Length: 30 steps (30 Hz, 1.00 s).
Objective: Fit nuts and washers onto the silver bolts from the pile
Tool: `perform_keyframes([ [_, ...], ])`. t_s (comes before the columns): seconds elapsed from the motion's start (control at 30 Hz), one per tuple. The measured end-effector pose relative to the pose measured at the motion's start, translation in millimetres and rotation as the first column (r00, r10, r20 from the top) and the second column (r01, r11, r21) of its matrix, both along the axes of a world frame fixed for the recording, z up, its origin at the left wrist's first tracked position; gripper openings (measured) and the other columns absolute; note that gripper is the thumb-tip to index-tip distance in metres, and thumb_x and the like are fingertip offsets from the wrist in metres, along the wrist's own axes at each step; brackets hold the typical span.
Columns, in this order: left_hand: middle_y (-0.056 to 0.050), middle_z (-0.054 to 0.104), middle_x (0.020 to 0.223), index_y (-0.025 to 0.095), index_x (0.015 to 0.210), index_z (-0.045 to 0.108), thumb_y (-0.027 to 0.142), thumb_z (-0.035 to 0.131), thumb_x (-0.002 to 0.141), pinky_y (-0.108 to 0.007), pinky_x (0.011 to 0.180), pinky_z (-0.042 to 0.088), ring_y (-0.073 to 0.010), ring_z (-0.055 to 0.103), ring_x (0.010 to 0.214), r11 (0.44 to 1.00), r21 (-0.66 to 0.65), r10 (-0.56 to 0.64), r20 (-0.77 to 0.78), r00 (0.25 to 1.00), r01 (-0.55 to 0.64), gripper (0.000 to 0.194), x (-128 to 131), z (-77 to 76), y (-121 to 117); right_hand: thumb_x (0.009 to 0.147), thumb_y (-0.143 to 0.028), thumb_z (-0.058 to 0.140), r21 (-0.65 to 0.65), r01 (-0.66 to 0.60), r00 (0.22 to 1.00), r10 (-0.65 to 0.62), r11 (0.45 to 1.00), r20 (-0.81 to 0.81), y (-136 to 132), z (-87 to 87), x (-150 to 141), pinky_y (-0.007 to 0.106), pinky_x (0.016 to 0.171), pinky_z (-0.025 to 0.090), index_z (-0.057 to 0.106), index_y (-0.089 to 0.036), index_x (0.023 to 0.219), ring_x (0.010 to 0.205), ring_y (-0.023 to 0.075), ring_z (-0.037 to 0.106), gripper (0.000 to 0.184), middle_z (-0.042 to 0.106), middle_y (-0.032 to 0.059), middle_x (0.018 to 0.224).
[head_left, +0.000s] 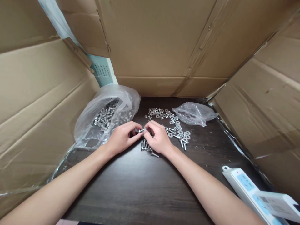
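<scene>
My left hand [123, 136] and my right hand [157, 137] meet over the dark wooden table [145, 184], both pinched on one small silver bolt [142, 130] held between the fingertips. Just below the hands lies a small cluster of bolts [147, 148]. To the right of my right hand spreads a scatter of washers and bolts [174, 126]. Left of my left hand sits a large clear plastic bag of bolts [105, 117], its mouth open toward the hands.
A small crumpled clear bag [194, 114] lies at the back right. Cardboard walls [164, 47] enclose the table on the left, back and right. A white power strip [248, 187] rests at the front right corner.
</scene>
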<state>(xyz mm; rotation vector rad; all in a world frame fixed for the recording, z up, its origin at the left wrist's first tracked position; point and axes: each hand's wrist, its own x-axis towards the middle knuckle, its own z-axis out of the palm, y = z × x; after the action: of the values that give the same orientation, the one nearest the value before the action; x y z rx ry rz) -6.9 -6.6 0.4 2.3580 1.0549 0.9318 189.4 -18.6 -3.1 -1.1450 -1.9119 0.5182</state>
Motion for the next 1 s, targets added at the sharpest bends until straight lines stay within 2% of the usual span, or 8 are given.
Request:
perform_keyframes([
  [0.7,-0.001,0.070,0.092,0.019,0.102,0.068,0.029,0.065,0.097,-0.024,0.067,0.050,-0.0124,0.062,0.070,1.000,0.017,-0.004,0.001,1.000,0.004,0.011,-0.3,-0.5,0.4,0.085,-0.021,0.054,0.013,-0.014,0.999,0.014,1.000,-0.035,0.5,-1.0,0.6,0.029,0.065,0.039,0.053,-0.022,0.075,0.067,0.0148,0.051,0.009,0.054,-0.0010,0.074],
  [1.0,0.000,0.069,0.090,0.019,0.102,0.068,0.029,0.066,0.096,-0.024,0.066,0.049,-0.0121,0.062,0.070,1.000,0.022,-0.004,0.000,1.000,0.004,0.011,-1.2,-1.5,0.8,0.085,-0.022,0.054,0.005,-0.006,0.999,0.006,1.000,-0.039,-0.6,-0.5,1.0,0.030,0.064,0.039,0.055,-0.021,0.077,0.070,0.0147,0.051,0.008,0.053,0.0002,0.082],
])
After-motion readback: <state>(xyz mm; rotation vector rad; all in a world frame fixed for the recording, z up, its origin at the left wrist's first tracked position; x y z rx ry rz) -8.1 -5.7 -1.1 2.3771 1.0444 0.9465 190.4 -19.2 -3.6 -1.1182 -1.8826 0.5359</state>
